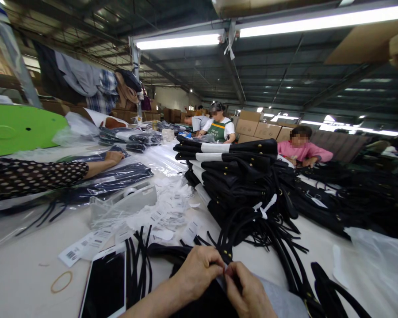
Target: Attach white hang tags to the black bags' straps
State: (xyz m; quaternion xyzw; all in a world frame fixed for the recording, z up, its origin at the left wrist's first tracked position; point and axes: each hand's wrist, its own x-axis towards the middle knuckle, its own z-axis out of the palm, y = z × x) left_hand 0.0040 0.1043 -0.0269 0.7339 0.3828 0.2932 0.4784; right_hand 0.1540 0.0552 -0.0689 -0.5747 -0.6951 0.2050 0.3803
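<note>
Left hand [199, 269]: I see it at the bottom edge of the view, fingertips pinched on a small white tag right where the two hands meet.
Right hand [247, 293]: fingers curled in against the left; its grip closes on the same tag and on the black bag [208, 304] under both hands.
Tag [224, 266]: only a sliver shows between the fingertips, so I cannot tell how it is fixed to the bag.
Bag: it lies on the worktop [23, 274] at the near edge, mostly hidden by the hands, touching both.
Risk, tag: the pinch is tiny; I judge a slip of either hand could tear the tag or drop it among the loose labels [166, 212] just ahead.
Risk, straps: black straps [137, 260] trail beside the left wrist; I think a sleeve or wrist could drag them.
Risk, phone [106, 285]: it sits just left of the left forearm, near the edge; a sideways elbow could push it off.
Risk, pile [239, 176]: stacked bags lean beyond the hands; tugging a tangled handle might pull them down.
Containers: clear plastic sleeves [119, 176] at left hold dark folded goods; a co-worker's hand [114, 156] rests on one.
Boxes [262, 128]: cardboard, far behind; contents hidden.
</note>
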